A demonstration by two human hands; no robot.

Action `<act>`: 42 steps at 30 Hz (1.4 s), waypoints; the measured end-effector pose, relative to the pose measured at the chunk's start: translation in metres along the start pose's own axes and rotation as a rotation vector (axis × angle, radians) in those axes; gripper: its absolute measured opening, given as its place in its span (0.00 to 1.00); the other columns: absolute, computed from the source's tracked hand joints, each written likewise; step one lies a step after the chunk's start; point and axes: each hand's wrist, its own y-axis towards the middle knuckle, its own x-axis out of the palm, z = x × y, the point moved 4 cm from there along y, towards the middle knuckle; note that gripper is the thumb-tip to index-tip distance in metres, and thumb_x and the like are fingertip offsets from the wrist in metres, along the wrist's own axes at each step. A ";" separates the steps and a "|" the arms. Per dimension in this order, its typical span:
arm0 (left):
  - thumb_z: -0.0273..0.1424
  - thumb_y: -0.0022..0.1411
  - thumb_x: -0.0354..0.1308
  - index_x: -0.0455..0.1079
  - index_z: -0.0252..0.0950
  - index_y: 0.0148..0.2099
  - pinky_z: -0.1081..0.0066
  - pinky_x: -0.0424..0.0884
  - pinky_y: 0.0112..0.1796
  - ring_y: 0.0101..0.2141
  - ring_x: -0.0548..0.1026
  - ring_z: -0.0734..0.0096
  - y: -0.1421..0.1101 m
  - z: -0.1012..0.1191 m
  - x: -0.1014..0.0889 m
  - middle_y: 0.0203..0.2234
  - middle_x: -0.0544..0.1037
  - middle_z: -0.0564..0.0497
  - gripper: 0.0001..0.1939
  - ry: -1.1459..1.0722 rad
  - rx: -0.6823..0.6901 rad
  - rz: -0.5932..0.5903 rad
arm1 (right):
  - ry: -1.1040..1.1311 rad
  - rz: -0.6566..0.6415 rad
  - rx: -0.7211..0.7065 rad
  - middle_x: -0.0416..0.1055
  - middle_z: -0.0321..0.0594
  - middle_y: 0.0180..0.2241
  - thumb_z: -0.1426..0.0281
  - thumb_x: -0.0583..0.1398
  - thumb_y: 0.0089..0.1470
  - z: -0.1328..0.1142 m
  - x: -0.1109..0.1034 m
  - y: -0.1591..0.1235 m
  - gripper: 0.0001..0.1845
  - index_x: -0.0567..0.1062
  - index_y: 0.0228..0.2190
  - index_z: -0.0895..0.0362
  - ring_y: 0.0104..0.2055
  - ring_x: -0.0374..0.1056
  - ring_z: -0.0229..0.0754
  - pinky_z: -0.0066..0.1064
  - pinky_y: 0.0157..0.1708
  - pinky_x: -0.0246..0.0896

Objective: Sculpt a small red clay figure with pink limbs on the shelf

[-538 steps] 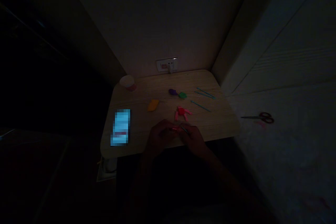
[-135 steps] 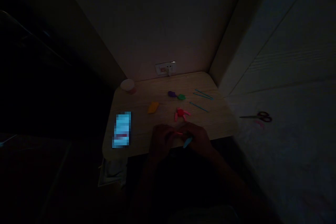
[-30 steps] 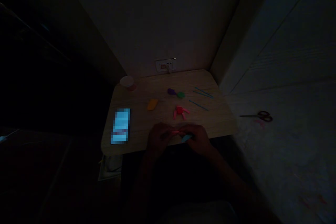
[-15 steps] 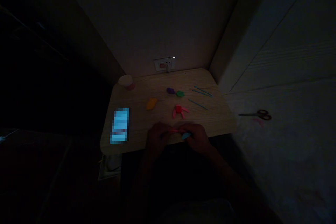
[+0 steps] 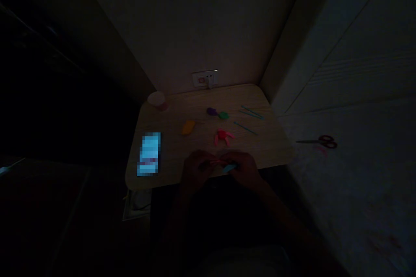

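Note:
At the table's front edge, my left hand [image 5: 196,171] is closed, its fingertips pinching one end of a small pinkish-red piece [image 5: 215,162] that looks like modelling clay. My right hand [image 5: 244,169] pinches the other end, the two hands almost meeting. A light-blue flat-ended tool [image 5: 229,167] is also held in my right hand, most of it hidden by the fingers. Just beyond the hands lies a red clay figure [image 5: 222,134] with several pink limbs. The room is dark, so finger detail is faint.
On the wooden table [image 5: 172,156] are a lit phone [image 5: 149,154], a cup [image 5: 157,100], orange [image 5: 188,127], purple [image 5: 212,111] and green [image 5: 223,115] lumps, and thin blue-green sticks [image 5: 246,128]. Scissors [image 5: 320,141] lie to the right, off the table. A wall socket [image 5: 204,78] is behind.
The view has shifted slightly. Both hands keep nearly the same place and grip, with the pinkish-red piece and blue tool turned only a little.

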 end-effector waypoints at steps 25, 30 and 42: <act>0.41 0.70 0.61 0.83 0.43 0.44 0.61 0.70 0.46 0.40 0.80 0.62 0.009 0.004 0.002 0.37 0.85 0.48 0.11 0.046 -0.029 -0.049 | 0.037 0.081 0.073 0.80 0.37 0.30 0.72 0.63 0.54 0.002 -0.003 0.007 0.09 0.83 0.37 0.53 0.31 0.74 0.42 0.30 0.33 0.63; 0.39 0.65 0.66 0.83 0.40 0.41 0.64 0.72 0.43 0.36 0.81 0.63 0.014 -0.006 0.004 0.35 0.85 0.49 0.09 -0.048 -0.200 -0.153 | 0.096 0.064 0.095 0.81 0.37 0.32 0.75 0.62 0.49 0.004 -0.004 0.010 0.12 0.84 0.36 0.53 0.34 0.75 0.44 0.31 0.36 0.64; 0.37 0.61 0.67 0.80 0.37 0.37 0.66 0.76 0.38 0.34 0.80 0.63 0.014 0.004 0.015 0.32 0.84 0.48 0.08 -0.154 -0.258 -0.046 | 0.266 0.152 0.046 0.81 0.38 0.31 0.75 0.62 0.48 -0.005 -0.010 0.012 0.10 0.83 0.32 0.53 0.31 0.74 0.42 0.30 0.33 0.67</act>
